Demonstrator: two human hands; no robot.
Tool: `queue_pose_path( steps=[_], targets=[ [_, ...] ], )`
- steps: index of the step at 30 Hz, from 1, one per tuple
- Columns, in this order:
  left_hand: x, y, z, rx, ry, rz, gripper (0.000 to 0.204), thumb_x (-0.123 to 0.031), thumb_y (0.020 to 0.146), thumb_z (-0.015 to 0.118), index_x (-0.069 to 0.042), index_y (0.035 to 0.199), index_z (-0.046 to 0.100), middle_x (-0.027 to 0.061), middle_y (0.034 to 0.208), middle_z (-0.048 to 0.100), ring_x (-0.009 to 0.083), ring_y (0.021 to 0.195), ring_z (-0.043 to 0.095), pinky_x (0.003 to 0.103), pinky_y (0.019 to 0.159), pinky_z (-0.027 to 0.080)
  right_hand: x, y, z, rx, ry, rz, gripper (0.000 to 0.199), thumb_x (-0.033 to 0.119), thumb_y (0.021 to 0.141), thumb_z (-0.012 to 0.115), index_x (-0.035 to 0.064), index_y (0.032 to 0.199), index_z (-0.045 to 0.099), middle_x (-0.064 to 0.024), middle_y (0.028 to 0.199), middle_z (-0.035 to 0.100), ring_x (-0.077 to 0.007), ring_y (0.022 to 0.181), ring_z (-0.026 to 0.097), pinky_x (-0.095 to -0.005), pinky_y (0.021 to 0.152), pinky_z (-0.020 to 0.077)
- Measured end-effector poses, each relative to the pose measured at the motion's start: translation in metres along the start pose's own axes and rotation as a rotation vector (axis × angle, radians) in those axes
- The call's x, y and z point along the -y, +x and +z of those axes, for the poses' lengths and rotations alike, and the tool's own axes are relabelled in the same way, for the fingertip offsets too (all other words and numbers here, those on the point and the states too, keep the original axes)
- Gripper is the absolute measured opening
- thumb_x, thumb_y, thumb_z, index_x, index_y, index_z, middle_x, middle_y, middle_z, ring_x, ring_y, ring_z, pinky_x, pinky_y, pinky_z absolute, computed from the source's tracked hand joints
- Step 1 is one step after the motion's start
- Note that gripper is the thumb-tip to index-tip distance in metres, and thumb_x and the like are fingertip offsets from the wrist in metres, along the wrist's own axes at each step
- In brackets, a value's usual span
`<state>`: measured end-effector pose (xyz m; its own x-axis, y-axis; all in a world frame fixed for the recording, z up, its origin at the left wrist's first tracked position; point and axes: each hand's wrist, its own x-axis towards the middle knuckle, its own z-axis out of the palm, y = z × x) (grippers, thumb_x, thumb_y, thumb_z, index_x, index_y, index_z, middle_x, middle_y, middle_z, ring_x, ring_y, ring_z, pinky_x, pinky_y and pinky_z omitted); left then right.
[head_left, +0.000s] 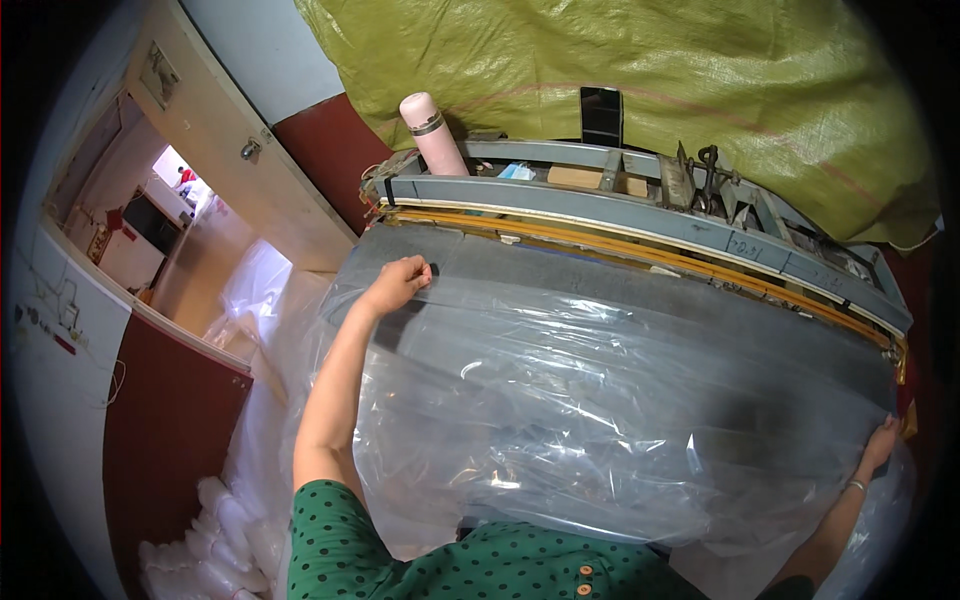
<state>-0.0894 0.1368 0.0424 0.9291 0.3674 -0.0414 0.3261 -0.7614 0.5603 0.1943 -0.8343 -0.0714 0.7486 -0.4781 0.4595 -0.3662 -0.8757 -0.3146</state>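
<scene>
A wide sheet of clear plastic film (560,400) spreads over the dark grey table (520,262) in front of me, creased and shiny. At the far left, my left hand (402,283) is closed in a pinch at the film's upper left corner, a little above the table. Near the table's right end, my right hand (880,445) grips the film's right edge; its fingers are partly hidden. Beyond the film's far edge, a long grey metal frame (640,200) with an orange-yellow strip (640,262) runs across the table's back.
On the frame stand a pink flask (434,135), a dark phone (601,117) and a metal clamp (709,180). Green woven sheeting (640,60) hangs behind. Bundled clear plastic (215,545) lies on the floor at left, near an open door (240,150).
</scene>
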Motion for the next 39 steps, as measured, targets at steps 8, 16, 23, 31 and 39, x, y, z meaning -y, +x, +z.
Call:
queue_pose_path(
  steps=[8, 16, 23, 31, 39],
  targets=[
    [-0.006, -0.005, 0.056, -0.431, 0.322, 0.15, 0.008, -0.009, 0.075, 0.06, -0.009, 0.081, 0.055, 0.0057, 0.074, 0.059, 0.0256, 0.082, 0.055, 0.039, 0.078, 0.039, -0.122, 0.046, -0.03, 0.059, 0.894, 0.126, 0.036, 0.035, 0.09, 0.05, 0.0063, 0.112, 0.055, -0.0034, 0.093, 0.058, -0.0116, 0.081, 0.054, -0.0248, 0.074, 0.0427],
    [-0.023, -0.018, 0.038, -0.4, 0.458, 0.163, 0.006, -0.011, 0.075, 0.061, -0.008, 0.079, 0.058, 0.007, 0.076, 0.06, 0.0266, 0.08, 0.055, 0.041, 0.073, 0.041, -0.123, 0.012, -0.029, -0.012, 0.794, 0.18, 0.037, 0.035, 0.089, 0.054, 0.0069, 0.112, 0.056, -0.0023, 0.096, 0.059, -0.0114, 0.086, 0.055, -0.0218, 0.075, 0.0438],
    [-0.035, 0.033, -0.01, -0.957, -0.283, 0.248, 0.017, -0.016, 0.088, 0.047, -0.002, 0.086, 0.056, 0.0089, 0.08, 0.057, 0.0201, 0.076, 0.054, 0.034, 0.07, 0.044, -0.098, 0.099, -0.034, -0.209, 0.328, -0.35, 0.026, 0.02, 0.085, 0.057, 0.0048, 0.105, 0.059, -0.0084, 0.099, 0.061, -0.016, 0.092, 0.058, -0.0269, 0.08, 0.0461],
    [0.054, 0.081, 0.057, -0.783, -0.644, -0.024, 0.015, -0.016, 0.09, 0.047, -0.009, 0.076, 0.046, -0.0059, 0.065, 0.036, 0.0037, 0.058, 0.031, 0.019, 0.051, 0.028, 0.076, 0.031, 0.031, -0.36, 0.641, -0.27, 0.017, 0.018, 0.086, 0.05, 0.0019, 0.082, 0.053, -0.0119, 0.072, 0.053, -0.0252, 0.069, 0.052, -0.0356, 0.068, 0.0431],
    [0.104, 0.139, 0.048, -0.816, -0.655, 0.056, 0.014, -0.015, 0.089, 0.051, -0.009, 0.077, 0.046, -0.0076, 0.064, 0.036, 0.003, 0.057, 0.031, 0.018, 0.051, 0.027, 0.152, 0.028, 0.043, -0.219, 0.88, -0.074, 0.011, 0.014, 0.086, 0.054, 0.0035, 0.081, 0.053, -0.0015, 0.064, 0.051, -0.0086, 0.059, 0.046, -0.0241, 0.055, 0.0392]
  ],
)
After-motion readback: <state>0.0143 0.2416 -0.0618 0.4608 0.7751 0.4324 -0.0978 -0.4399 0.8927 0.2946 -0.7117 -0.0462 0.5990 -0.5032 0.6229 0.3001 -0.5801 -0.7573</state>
